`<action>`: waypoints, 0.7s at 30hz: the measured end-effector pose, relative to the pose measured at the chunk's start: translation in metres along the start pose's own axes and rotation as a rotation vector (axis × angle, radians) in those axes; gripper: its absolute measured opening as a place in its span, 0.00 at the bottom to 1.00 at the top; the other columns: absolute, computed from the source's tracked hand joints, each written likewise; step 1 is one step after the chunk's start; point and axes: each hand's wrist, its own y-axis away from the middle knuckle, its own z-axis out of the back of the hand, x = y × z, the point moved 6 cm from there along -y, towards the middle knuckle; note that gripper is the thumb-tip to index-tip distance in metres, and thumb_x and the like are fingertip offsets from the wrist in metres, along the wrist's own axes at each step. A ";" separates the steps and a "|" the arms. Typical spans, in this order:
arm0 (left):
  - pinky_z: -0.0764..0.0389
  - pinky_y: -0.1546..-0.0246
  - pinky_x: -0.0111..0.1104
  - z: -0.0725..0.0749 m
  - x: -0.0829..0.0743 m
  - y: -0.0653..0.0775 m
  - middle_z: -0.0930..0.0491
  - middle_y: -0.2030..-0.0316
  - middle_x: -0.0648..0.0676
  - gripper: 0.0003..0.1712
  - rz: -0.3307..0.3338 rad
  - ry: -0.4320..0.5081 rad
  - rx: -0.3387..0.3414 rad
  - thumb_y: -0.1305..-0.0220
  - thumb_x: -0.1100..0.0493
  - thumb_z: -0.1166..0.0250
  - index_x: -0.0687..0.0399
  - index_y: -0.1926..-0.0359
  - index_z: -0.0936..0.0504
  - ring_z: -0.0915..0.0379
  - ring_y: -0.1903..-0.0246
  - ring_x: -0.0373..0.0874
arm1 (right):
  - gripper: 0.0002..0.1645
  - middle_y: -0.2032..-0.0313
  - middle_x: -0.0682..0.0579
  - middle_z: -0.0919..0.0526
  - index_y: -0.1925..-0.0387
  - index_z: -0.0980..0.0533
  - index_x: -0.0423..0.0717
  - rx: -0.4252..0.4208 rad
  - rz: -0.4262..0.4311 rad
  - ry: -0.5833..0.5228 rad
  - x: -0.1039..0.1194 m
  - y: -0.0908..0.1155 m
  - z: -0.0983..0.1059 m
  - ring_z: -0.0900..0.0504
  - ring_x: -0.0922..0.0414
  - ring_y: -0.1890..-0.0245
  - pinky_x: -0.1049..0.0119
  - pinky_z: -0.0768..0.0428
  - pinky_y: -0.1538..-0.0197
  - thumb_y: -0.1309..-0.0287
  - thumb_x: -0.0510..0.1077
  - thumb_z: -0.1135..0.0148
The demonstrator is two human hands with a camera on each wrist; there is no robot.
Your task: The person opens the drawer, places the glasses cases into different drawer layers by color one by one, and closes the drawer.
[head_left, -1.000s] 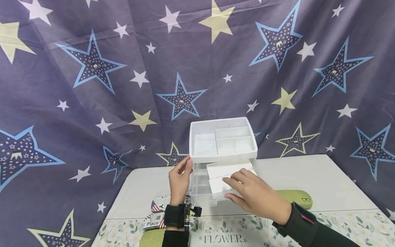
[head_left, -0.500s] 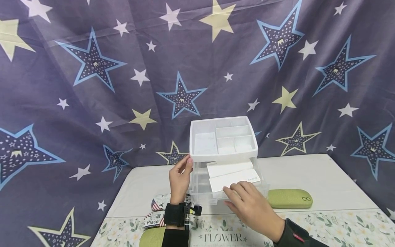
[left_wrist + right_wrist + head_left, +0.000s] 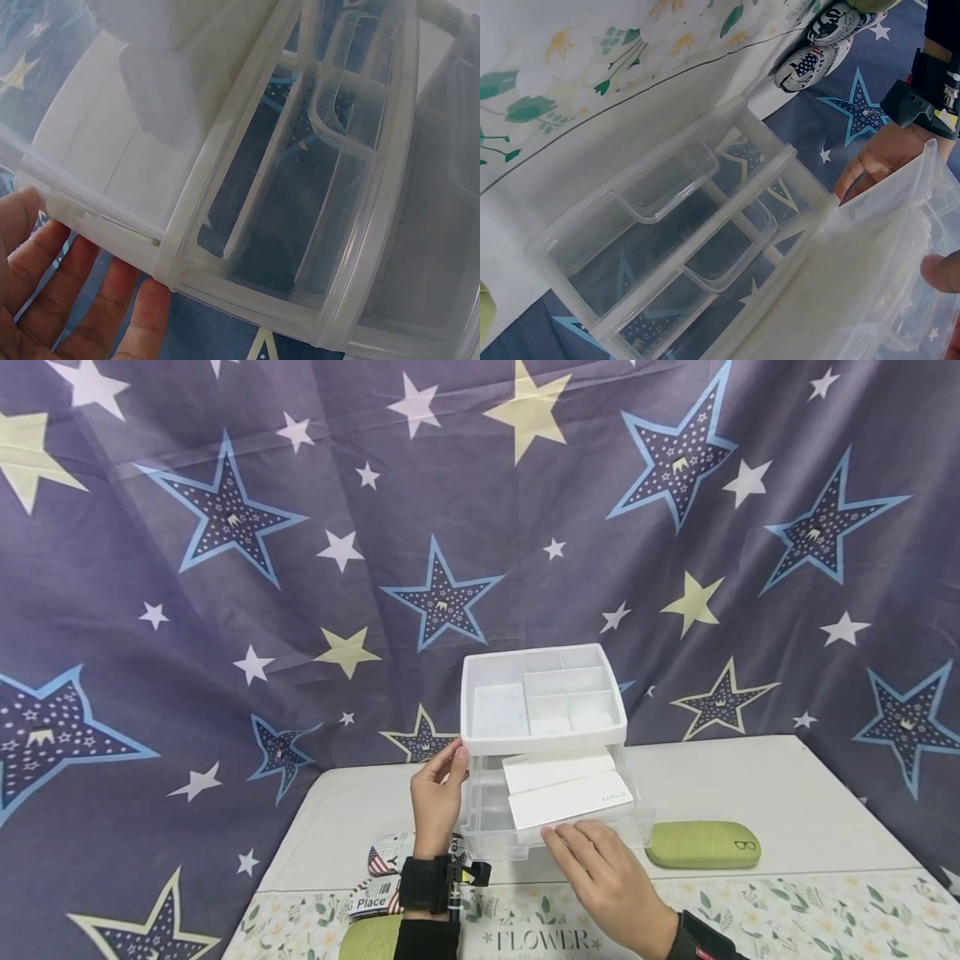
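Observation:
A clear plastic drawer organizer (image 3: 483,806) with a white top tray (image 3: 497,702) stands on the table. Its upper drawer (image 3: 491,843) is pulled out. Two flat white rectangular pieces (image 3: 570,802) lie in it, the front one bearing small print. My left hand (image 3: 435,793) touches the organizer's left side near the tray's front corner. In the left wrist view, the left hand's fingers (image 3: 112,300) lie fairly straight against the frame's edge. My right hand (image 3: 611,881) has its fingertips at the drawer's front edge. The right wrist view shows a fingertip (image 3: 939,271) against the drawer front.
A green glasses case (image 3: 705,845) lies right of the organizer. Patterned cases (image 3: 375,893) and another green case (image 3: 369,939) sit near the left forearm. Behind the table (image 3: 705,777) hangs a star-patterned curtain (image 3: 262,610).
My right hand has drawn back from over the white pieces to the drawer's front edge, uncovering them and the green glasses case. The left hand has stayed in place.

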 end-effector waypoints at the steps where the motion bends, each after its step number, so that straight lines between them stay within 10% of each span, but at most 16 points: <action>1: 0.15 0.56 0.27 0.000 0.000 0.000 0.17 0.45 0.63 0.19 0.001 0.002 0.000 0.28 0.59 0.33 0.65 0.41 0.17 0.18 0.47 0.56 | 0.20 0.59 0.40 0.15 0.51 0.18 0.30 -0.003 -0.001 0.002 0.000 0.000 0.000 0.20 0.48 0.61 0.57 0.19 0.56 0.23 0.30 0.58; 21: 0.15 0.55 0.28 0.000 0.001 0.000 0.17 0.44 0.62 0.19 -0.001 -0.001 0.001 0.28 0.59 0.33 0.63 0.40 0.17 0.18 0.46 0.54 | 0.19 0.58 0.40 0.14 0.52 0.17 0.30 -0.021 0.023 0.016 -0.002 0.000 0.000 0.18 0.47 0.61 0.56 0.17 0.55 0.24 0.30 0.57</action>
